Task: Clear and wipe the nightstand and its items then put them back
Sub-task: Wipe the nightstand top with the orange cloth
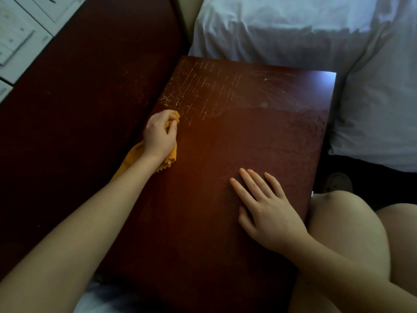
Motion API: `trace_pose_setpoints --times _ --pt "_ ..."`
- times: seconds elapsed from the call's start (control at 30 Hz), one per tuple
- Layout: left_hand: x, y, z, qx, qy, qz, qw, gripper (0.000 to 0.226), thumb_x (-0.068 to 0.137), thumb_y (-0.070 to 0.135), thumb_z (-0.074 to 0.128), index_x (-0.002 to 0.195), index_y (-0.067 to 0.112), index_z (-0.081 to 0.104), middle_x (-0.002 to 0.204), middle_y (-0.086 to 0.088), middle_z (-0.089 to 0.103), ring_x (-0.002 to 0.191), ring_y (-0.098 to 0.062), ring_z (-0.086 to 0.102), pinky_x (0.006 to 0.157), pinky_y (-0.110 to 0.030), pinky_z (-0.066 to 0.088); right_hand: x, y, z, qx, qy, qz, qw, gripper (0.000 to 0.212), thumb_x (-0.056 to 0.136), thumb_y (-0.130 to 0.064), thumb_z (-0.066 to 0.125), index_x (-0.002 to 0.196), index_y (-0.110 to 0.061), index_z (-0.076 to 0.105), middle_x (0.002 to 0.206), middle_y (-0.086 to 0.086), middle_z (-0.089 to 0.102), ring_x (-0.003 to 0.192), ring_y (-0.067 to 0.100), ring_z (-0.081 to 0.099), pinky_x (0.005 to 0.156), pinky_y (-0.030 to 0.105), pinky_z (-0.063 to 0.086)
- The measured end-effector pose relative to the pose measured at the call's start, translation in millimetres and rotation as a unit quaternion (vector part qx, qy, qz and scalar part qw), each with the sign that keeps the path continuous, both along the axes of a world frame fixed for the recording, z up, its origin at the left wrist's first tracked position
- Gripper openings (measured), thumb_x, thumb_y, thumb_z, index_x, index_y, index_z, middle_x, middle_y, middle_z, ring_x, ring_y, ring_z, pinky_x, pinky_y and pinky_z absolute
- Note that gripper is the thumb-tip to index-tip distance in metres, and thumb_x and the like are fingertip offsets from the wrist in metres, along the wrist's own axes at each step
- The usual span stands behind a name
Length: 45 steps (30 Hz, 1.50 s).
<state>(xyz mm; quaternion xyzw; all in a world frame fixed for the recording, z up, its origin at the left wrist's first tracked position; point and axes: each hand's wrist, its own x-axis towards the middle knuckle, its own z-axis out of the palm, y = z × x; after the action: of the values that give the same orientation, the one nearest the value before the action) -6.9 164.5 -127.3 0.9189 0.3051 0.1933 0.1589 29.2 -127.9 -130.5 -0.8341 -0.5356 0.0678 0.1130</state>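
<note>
While the left hand (159,134) curls its fingers around a crumpled orange cloth (172,157) at the left edge of the dark red wooden nightstand tabletop (237,136), the right hand (268,208) lies flat there, fingers straight and slightly spread. The wrist hides part of the cloth.

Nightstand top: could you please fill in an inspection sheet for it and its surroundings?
Surface: dark red wooden nightstand top, pale streaks near its far left corner.
Job's things: orange cloth at the left edge.
Clutter: nothing seen.
Hands: left hand grips the cloth; right hand lies flat on the top, fingers straight.
Cables: nothing seen.
Surroundings: white bedding beyond and right; white wall panels far left.
</note>
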Motion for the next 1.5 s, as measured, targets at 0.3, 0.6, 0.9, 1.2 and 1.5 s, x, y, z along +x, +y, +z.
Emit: trace_pose_setpoints --times 0.3,0.6,0.9,1.2,1.5 --pt "-9.5 -3.0 -1.2 0.008 -0.004 -0.023 1.0 0.012 0.091 0.01 0.05 0.093 0.007 0.061 0.104 -0.004 0.063 0.103 -0.019 0.054 0.085 -0.023 0.036 0.3 0.4 -2.0 0.004 0.002 -0.002 1.0 0.055 0.086 -0.035 0.034 0.134 -0.014 0.049 0.14 0.011 0.046 0.13 0.026 0.042 0.109 0.046 0.028" --pt "14.8 -36.6 -5.8 0.007 -0.013 0.05 0.999 0.011 0.091 0.009 0.046 0.092 0.008 0.056 0.098 -0.003 0.061 0.1 -0.018 0.051 0.079 -0.019 0.031 -0.1 0.3 0.8 -0.006 0.004 0.0 1.0 0.055 0.086 -0.035 0.033 0.134 -0.014 0.049 0.139 0.012 0.047 0.13 0.026 0.043 0.111 0.045 0.024" --pt "-10.7 -45.6 -6.7 0.003 -0.02 -0.016 1.0 0.009 0.089 0.009 0.051 0.09 0.01 0.06 0.101 0.0 0.062 0.099 -0.009 0.049 0.082 -0.018 0.033 0.5 0.9 0.0 -0.001 0.006 0.003 1.0 0.054 0.087 -0.035 0.033 0.133 -0.013 0.05 0.139 0.013 0.047 0.13 0.027 0.043 0.106 0.051 0.027" --pt "27.0 -36.6 -4.3 -0.013 -0.04 0.198 0.979 0.012 0.091 0.009 0.046 0.095 0.01 0.057 0.103 -0.004 0.061 0.104 -0.018 0.052 0.077 -0.021 0.035 0.1 0.9 1.3 -0.009 0.01 0.004 1.0 0.054 0.087 -0.035 0.033 0.134 -0.014 0.05 0.139 0.012 0.047 0.13 0.027 0.043 0.107 0.05 0.026" --pt "-19.6 -63.9 -4.0 -0.021 -0.018 -0.045 0.999 0.008 0.087 0.011 0.056 0.086 0.011 0.064 0.102 0.001 0.066 0.102 -0.014 0.055 0.085 -0.021 0.038 0.0 0.5 5.9 -0.012 0.013 0.007 1.0 0.055 0.086 -0.034 0.033 0.132 -0.011 0.052 0.138 0.014 0.048 0.129 0.028 0.044 0.106 0.049 0.026"
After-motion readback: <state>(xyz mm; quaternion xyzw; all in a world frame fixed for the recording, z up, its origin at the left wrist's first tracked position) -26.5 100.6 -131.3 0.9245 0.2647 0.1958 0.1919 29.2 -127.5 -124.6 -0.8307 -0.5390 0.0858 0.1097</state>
